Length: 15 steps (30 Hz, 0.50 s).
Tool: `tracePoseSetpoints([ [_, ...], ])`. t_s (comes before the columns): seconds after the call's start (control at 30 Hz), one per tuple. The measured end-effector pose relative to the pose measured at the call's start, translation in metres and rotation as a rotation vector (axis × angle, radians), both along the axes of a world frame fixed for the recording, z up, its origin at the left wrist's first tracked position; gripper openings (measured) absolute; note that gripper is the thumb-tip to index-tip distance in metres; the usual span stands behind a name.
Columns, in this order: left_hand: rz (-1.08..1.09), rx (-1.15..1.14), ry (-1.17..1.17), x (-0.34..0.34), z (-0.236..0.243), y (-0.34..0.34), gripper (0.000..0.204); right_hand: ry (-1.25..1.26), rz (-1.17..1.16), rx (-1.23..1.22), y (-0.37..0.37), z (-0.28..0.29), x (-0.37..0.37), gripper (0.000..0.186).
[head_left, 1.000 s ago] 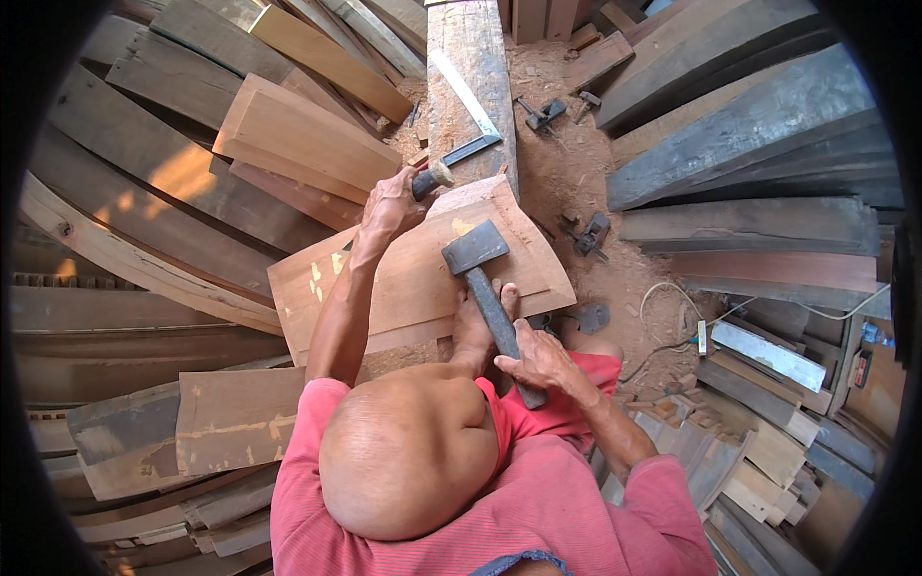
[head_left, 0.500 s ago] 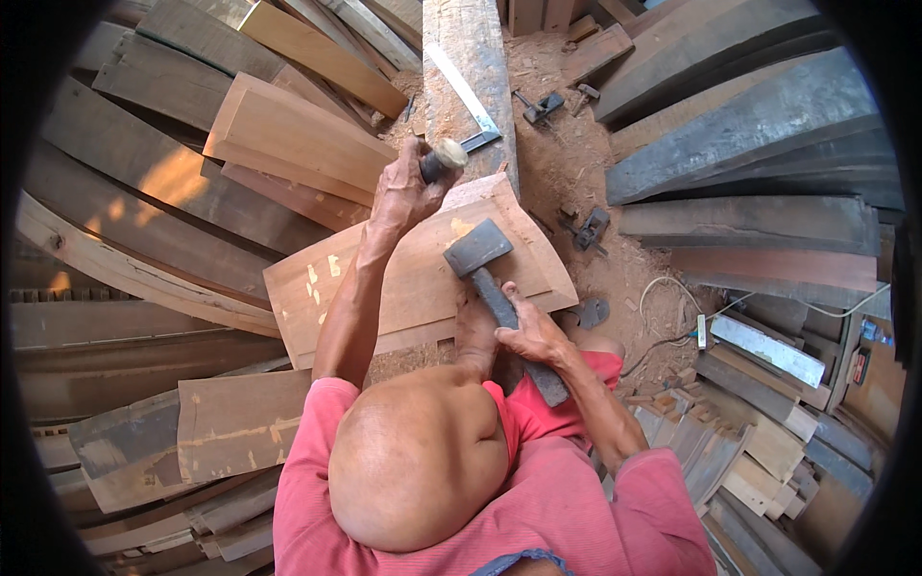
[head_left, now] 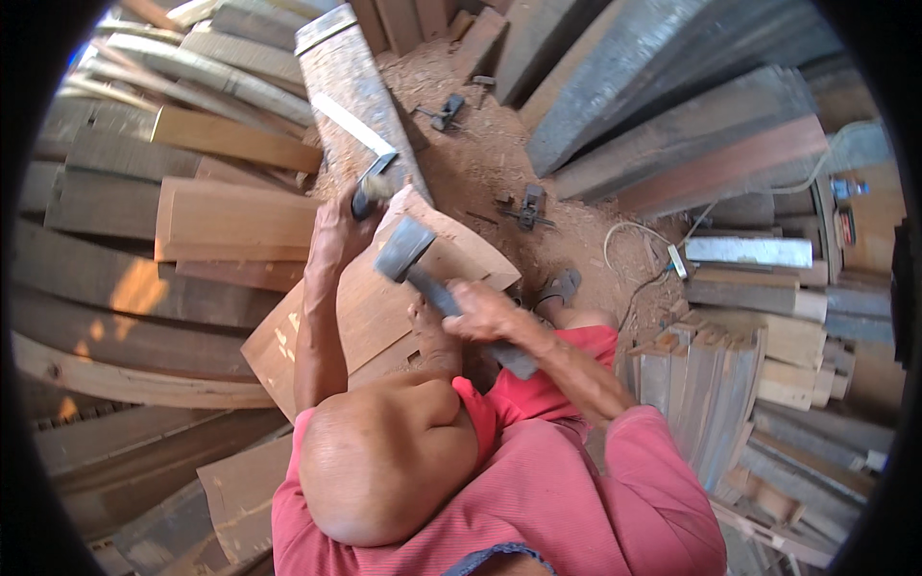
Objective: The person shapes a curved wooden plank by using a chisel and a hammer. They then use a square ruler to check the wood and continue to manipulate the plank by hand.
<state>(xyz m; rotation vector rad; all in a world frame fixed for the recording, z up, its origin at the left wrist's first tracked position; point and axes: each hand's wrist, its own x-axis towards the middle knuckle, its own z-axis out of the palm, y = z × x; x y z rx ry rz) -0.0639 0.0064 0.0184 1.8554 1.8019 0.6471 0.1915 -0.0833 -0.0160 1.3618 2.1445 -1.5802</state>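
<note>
My left hand [head_left: 333,230] is closed around the dark handle of a chisel [head_left: 362,202], whose pale, worn butt points up; its blade is hidden. In my right hand [head_left: 480,312] is a hammer [head_left: 404,250], gripped partway along its dark handle. The grey hammer head hangs just below and right of the chisel's butt, apart from it. Under both hands lies a light brown wooden panel [head_left: 370,305] with a curved, shaped edge at the far right and a small square hole near its near edge. My bare foot [head_left: 434,338] presses on the panel.
A metal try square [head_left: 353,131] rests on a worn plank [head_left: 338,72] ahead. Two hand planes [head_left: 527,208] sit among shavings to the right. Stacked boards [head_left: 235,219] crowd the left, and dark timbers [head_left: 672,144] the right. A white cable [head_left: 634,228] runs across the right side.
The view has turned, so the panel and plank now appear farther left and tilted. The hammer head has come closer to the chisel's butt. Both hands keep their grips.
</note>
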Motion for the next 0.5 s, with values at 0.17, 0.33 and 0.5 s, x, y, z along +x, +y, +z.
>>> tracePoseSetpoints([
  [0.17,-0.252,-0.257,0.296,0.008,-0.040,-0.040,0.053,0.234,0.166,0.280,-0.063,-0.080,-0.020,0.057],
  [0.33,-0.102,-0.509,0.310,-0.004,-0.075,-0.095,0.076,0.123,0.245,-0.022,-0.038,0.012,0.028,0.054],
  [0.5,-0.104,-0.422,0.441,0.025,-0.085,-0.099,0.068,0.170,-0.035,0.097,-0.091,-0.001,0.084,0.052],
])
